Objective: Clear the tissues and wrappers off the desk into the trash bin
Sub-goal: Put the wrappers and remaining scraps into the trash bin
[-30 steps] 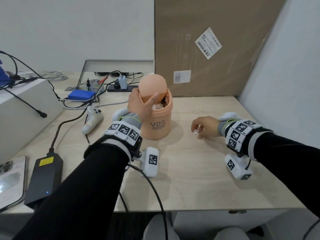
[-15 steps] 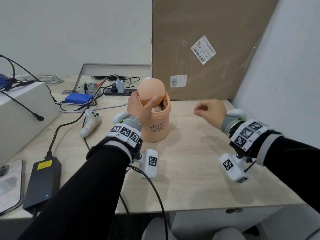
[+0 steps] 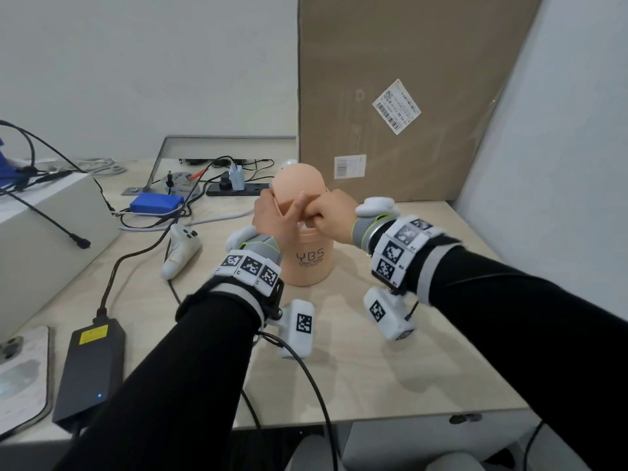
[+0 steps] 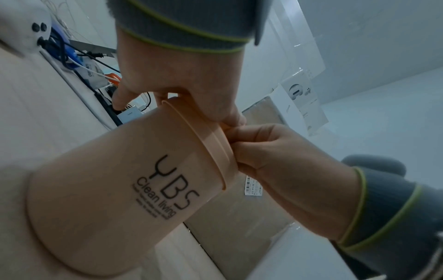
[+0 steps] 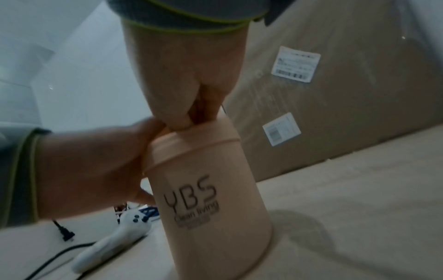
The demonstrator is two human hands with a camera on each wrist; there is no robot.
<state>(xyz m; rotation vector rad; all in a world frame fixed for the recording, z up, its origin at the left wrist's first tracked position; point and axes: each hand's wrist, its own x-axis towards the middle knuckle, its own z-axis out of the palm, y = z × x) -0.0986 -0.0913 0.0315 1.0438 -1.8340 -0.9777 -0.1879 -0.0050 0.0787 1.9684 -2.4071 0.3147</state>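
Observation:
A peach trash bin (image 3: pixel 307 263) marked YBS stands upright mid-desk. My left hand (image 3: pixel 272 217) grips its top, thumb pressing the round swing lid (image 3: pixel 299 183) tilted open. My right hand (image 3: pixel 331 215) hovers over the opening from the right, fingers and thumb bunched and pointing down into it. The small white tissue scrap they pinch is hidden by the fingers. White tissue shows inside the bin under them. The right wrist view shows the bunched fingertips (image 5: pixel 184 121) at the rim of the bin (image 5: pixel 210 208). Both hands meet at the rim of the bin (image 4: pixel 107 189) in the left wrist view.
A tall cardboard box (image 3: pixel 390 96) leans behind the bin, and a grey partition (image 3: pixel 560 164) walls the right side. Left of the bin lie a white controller (image 3: pixel 180 249), cables, a blue box (image 3: pixel 156 203) and a black power brick (image 3: pixel 88 365).
My right hand lifted the scrap off the desk, swung left through the air and now sits over the bin's opening. The left hand kept its hold on the lid.

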